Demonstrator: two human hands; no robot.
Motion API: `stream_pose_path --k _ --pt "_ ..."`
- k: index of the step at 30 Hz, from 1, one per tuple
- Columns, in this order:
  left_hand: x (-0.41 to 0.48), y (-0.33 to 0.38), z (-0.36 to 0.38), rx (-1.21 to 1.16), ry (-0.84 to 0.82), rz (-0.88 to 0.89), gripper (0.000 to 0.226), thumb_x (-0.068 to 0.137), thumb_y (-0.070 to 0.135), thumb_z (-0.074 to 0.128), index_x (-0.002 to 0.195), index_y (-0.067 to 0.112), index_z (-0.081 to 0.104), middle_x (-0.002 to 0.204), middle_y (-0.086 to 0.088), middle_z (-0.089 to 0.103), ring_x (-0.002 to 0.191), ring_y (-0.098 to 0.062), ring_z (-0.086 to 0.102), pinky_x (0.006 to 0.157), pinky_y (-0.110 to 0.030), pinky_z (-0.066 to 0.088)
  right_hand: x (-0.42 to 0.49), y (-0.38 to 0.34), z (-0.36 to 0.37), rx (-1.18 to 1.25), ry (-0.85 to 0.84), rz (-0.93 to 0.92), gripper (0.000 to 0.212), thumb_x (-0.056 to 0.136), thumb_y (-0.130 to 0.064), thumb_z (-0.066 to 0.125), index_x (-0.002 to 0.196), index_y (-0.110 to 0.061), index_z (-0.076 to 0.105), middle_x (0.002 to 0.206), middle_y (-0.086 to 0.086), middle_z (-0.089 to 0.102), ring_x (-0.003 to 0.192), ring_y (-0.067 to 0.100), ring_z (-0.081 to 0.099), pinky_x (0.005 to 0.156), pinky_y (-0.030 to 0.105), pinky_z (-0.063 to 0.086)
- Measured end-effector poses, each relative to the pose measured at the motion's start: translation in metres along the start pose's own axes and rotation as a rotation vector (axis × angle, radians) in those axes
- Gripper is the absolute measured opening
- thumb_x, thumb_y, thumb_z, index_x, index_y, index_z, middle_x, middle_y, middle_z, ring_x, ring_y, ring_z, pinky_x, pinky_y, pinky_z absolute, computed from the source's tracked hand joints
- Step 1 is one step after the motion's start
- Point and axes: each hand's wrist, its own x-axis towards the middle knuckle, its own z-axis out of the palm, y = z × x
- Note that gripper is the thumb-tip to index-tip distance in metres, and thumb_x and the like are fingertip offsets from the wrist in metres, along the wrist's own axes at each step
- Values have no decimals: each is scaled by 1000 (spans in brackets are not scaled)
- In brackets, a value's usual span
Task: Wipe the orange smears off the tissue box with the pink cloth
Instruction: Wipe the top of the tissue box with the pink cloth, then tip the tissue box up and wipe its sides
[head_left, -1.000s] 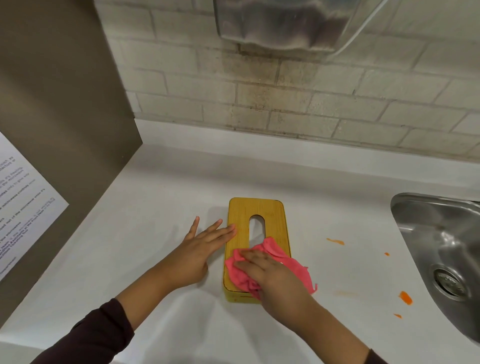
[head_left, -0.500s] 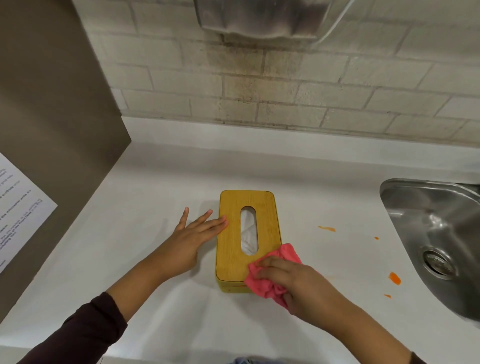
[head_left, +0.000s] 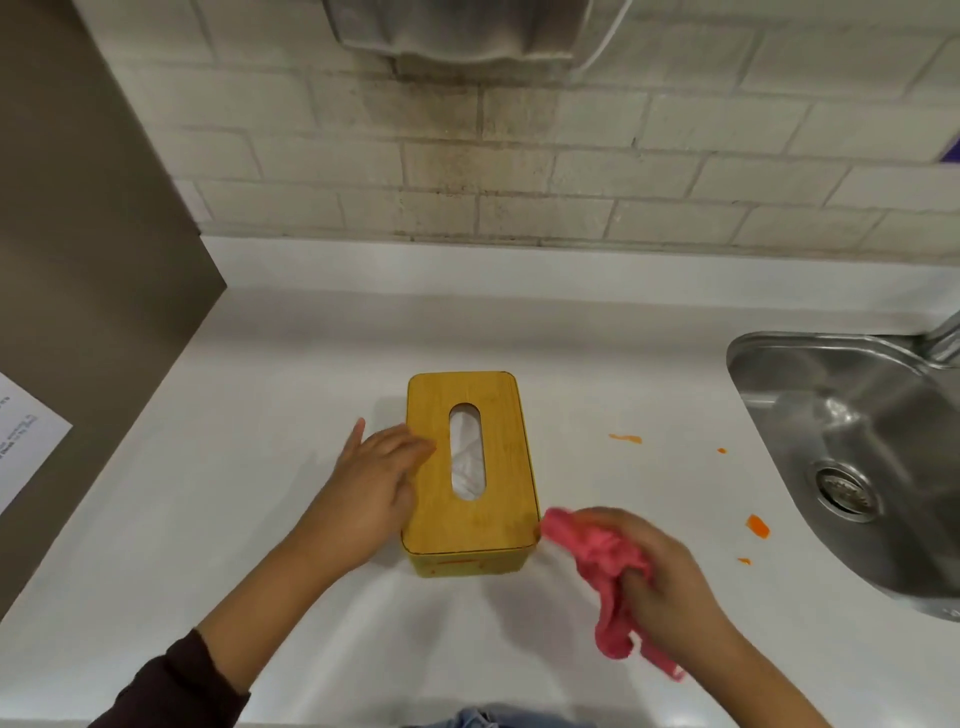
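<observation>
A yellow tissue box (head_left: 498, 519) with a wooden lid and an oval slot stands on the white counter. Thin orange smears (head_left: 454, 562) show on its near side wall. My left hand (head_left: 376, 480) rests against the box's left side, fingers flat on the lid's edge. The bunched pink cloth (head_left: 605, 577) is gripped in my right hand (head_left: 660, 582), just off the box's near right corner, with the cloth's tip touching that corner.
Orange smears (head_left: 626, 438) and a larger orange blob (head_left: 757, 526) mark the counter between the box and the steel sink (head_left: 852, 415) at right. A brown panel (head_left: 93, 260) with a paper notice stands at left. A brick wall runs behind.
My right hand has slid the pink cloth off the lid's near end, toward me and to the right, to the box's corner. My left hand stays against the box's left side.
</observation>
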Motion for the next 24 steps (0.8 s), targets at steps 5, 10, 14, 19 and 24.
stream_pose_path --k 5,10,14,19,24 --pt "-20 35 16 159 -207 141 77 76 77 34 138 31 39 140 11 48 137 -9 33 120 -41 -2 -3 13 -15 794 288 262 30 84 -18 52 108 -23 68 84 -4 76 74 14 73 71 59 56" --pt "-8 33 14 429 -209 318 67 79 61 57 129 17 54 123 -1 64 128 -20 50 111 -55 1 -9 24 -14 1138 289 431 42 76 -30 57 112 -12 67 102 16 73 98 38 66 79 76 41" --pt "0 33 10 301 -279 270 70 84 59 51 140 17 41 137 -5 50 136 -20 36 111 -38 -21 -11 24 -8 1106 243 393 24 74 -26 60 89 -15 76 82 14 74 76 31 73 66 69 51" --pt "23 42 -25 55 -218 42 72 73 74 46 131 31 51 128 10 53 122 -12 37 107 -23 5 -11 11 4 744 417 252 35 82 3 55 108 -21 62 85 -3 77 74 14 73 52 25 57" --pt "37 41 -67 -354 -277 -225 59 65 77 53 107 38 67 110 15 64 109 -14 53 97 -34 44 4 -26 12 252 374 -143 66 87 13 53 109 -49 61 113 -28 65 101 -8 61 73 3 47"
